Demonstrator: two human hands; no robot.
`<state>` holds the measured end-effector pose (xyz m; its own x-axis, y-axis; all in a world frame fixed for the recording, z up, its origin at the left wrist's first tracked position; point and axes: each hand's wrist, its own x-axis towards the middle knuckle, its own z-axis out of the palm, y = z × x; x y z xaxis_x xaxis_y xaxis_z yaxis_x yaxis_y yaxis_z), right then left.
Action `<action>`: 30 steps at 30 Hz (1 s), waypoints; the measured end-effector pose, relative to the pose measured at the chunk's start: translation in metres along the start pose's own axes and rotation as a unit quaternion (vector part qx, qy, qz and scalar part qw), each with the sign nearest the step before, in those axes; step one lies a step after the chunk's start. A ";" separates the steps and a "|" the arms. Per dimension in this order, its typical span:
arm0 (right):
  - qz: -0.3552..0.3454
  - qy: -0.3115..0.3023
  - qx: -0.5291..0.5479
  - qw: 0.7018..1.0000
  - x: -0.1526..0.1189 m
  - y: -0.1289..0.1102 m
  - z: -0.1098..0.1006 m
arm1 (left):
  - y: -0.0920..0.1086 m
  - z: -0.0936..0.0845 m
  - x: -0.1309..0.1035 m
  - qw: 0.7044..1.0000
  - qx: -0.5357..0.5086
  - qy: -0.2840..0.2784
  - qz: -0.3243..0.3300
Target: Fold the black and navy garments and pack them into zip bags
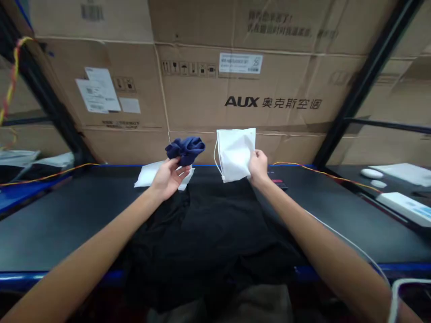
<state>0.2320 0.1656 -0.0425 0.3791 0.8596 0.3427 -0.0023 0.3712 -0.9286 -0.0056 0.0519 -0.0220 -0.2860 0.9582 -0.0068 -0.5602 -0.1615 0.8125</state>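
My left hand (170, 178) grips a crumpled dark blue cloth bundle (186, 150), raised over the far side of the table. To its right, my right hand (258, 167) pinches the edge of a flat white drawstring pouch (235, 153); its cord hangs down the left side. Below both hands a black garment (215, 229) is spread over the table and droops past the front edge. Behind my left hand lies a white sheet or packet (146, 174), partly covered by the hand.
Large cardboard boxes (198, 98) form a wall behind the black table (84, 211), between black metal posts (363, 76). A red-yellow wire (323, 172) runs along the back. At right are a white box (407, 207) and a white cable (350, 242); a small dark item (279, 183) lies behind my right wrist.
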 end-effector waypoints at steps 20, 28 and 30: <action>0.102 -0.340 0.073 0.932 -0.072 -0.025 0.017 | 0.023 -0.018 0.008 0.969 0.238 -0.039 0.043; 0.150 -0.299 0.039 0.942 -0.070 -0.031 0.013 | 0.051 -0.037 0.002 0.946 0.273 -0.163 -0.054; 0.103 -0.286 -0.009 0.953 -0.067 -0.026 0.012 | 0.051 -0.037 0.001 0.949 0.255 -0.174 -0.059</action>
<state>0.1955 0.1028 -0.0396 -0.1937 0.9662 0.1699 -0.0049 0.1722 -0.9850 -0.0628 0.0359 -0.0024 0.0788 0.9969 0.0063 -0.0968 0.0014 0.9953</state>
